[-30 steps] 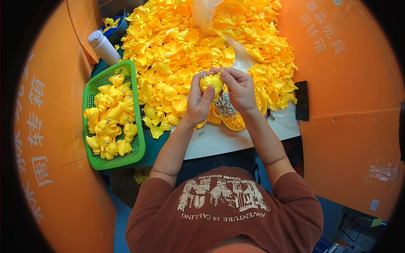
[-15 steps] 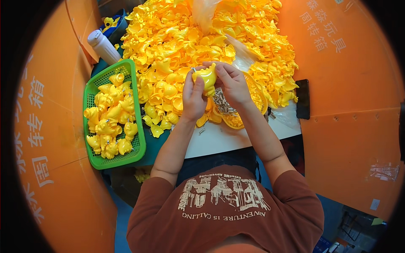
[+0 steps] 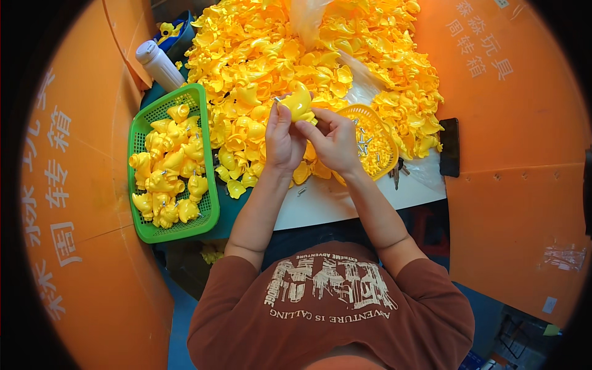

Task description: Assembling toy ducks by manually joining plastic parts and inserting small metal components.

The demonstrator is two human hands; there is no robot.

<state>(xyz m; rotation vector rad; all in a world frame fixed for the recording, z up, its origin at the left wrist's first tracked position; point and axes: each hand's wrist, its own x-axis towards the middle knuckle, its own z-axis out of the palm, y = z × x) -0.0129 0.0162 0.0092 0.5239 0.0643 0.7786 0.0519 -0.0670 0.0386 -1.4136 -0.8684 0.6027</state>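
Observation:
Between my two hands is a glossy yellow plastic toy figure (image 3: pixel 300 103), held over the near edge of a big heap of yellow shells. A small silver metal pin (image 3: pixel 278 100) sticks out at its left side. My left hand (image 3: pixel 285 139) grips the figure from the left, thumb up beside the pin. On the right, my right hand (image 3: pixel 333 140) has its thumb and bent fingers pressed against the figure's lower right; its fingertips are partly hidden. Just beyond that wrist lies a yellow basket (image 3: pixel 394 150) with silver pins and small yellow pieces.
Shiny yellow shell pieces (image 3: pixel 253 68) cover the table's far part. At left stands a green basket (image 3: pixel 215 213) of similar yellow figures with pins. A white bottle (image 3: pixel 160 66) is behind it. A dark phone-like slab (image 3: pixel 449 147) leans by the right orange panel (image 3: pixel 512 216).
The figure has turned in my hands, tilting up and left. My right hand has come down and its fingers have curled in, uncovering a different part of the yellow basket. The view shifted slightly.

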